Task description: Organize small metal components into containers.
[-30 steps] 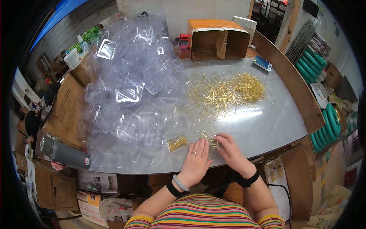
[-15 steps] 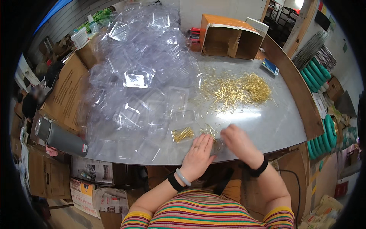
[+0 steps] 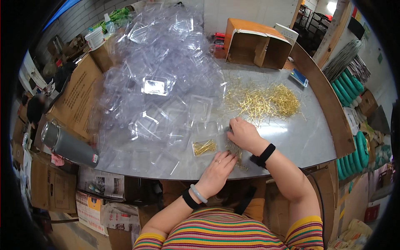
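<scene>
My left hand [image 3: 216, 171] lies on the near edge of the grey table [image 3: 308, 137], palm down with fingers stretched out. Its fingertips rest beside a few loose gold-coloured pins [image 3: 239, 162]. Just beyond it stands a small clear plastic tray [image 3: 194, 151] with a bundle of thin gold pins [image 3: 205, 146] inside. My right hand [image 3: 246, 135] is bent over the table right of this tray, fingers curled and pressed together. What its fingertips hold, if anything, is hidden. Farther off spreads a loose heap of gold pins [image 3: 264, 102].
A tall pile of clear plastic trays [image 3: 166, 62] fills the table's left side. A grey bottle [image 3: 68, 143] lies at the left edge. At the back stand an open cardboard box [image 3: 246, 48] and a small blue device [image 3: 299, 78]. A wooden board [image 3: 329, 96] borders the right side.
My right hand has moved away from me and slightly left, from beside my left fingers to right of the tray. My left hand has shifted slightly nearer to me.
</scene>
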Demonstrator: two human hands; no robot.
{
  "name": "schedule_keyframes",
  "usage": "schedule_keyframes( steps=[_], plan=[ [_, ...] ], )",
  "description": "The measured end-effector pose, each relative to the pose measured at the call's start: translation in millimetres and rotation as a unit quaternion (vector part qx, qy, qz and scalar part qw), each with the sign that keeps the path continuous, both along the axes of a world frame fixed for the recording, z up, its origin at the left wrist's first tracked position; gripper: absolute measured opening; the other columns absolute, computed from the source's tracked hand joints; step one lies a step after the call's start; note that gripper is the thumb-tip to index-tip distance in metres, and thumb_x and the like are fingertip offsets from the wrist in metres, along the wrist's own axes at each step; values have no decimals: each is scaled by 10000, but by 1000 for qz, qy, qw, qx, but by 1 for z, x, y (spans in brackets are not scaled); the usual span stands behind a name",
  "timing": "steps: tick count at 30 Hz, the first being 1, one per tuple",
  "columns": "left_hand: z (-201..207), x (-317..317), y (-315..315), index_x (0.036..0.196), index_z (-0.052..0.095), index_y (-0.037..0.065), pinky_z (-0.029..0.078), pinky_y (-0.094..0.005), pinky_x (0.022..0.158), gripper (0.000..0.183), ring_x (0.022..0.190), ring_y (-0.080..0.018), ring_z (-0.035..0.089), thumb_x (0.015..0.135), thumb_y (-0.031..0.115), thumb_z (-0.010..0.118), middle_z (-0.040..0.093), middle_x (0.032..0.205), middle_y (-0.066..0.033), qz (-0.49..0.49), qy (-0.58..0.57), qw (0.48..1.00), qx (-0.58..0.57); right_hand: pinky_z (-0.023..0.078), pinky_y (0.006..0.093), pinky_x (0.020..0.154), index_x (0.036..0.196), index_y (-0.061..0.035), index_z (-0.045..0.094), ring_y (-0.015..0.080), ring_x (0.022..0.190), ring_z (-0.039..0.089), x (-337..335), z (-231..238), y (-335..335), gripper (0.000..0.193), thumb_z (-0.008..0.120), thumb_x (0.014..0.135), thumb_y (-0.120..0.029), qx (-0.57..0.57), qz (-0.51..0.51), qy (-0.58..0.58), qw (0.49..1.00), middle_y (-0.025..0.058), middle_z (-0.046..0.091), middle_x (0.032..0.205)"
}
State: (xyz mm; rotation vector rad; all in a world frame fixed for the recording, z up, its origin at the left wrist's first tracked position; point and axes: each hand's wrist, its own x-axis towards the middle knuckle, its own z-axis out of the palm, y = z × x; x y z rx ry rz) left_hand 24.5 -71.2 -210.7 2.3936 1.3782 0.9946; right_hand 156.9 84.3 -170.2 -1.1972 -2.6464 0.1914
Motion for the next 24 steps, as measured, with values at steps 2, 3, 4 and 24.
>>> schedule_keyframes(
  steps=[2,3,4,24],
  plan=[
    [0,0,0,1303,519,-25,356,-494,1105,432,1264,-382,465,883,26,605,527,1305,-184,-2,5,1000,1,533,470,735,981,-20,611,388,835,646,4,-3,5,216,630,847,-188,1,24,10,1000,186,612,944],
    [2,0,-1,1299,516,-29,372,-481,1088,442,1250,-387,471,871,15,616,521,1297,-192,1,-24,1000,-7,526,452,750,977,-40,616,378,856,634,10,0,5,161,613,859,-150,-35,67,16,997,165,603,953],
    [2,0,-1,1296,513,-32,387,-469,1071,452,1235,-391,477,859,4,626,514,1289,-200,3,-53,998,-15,520,435,766,972,-61,620,368,878,622,18,4,4,116,597,870,-111,-70,109,22,991,144,594,962],
    [11,11,-6,1419,317,-130,258,-531,1151,752,1390,-479,289,865,208,697,366,1441,-310,77,44,995,-50,385,462,1003,1308,-41,520,356,1170,495,71,-12,-107,661,773,773,-334,3,-28,136,990,136,556,1253]
  ],
)
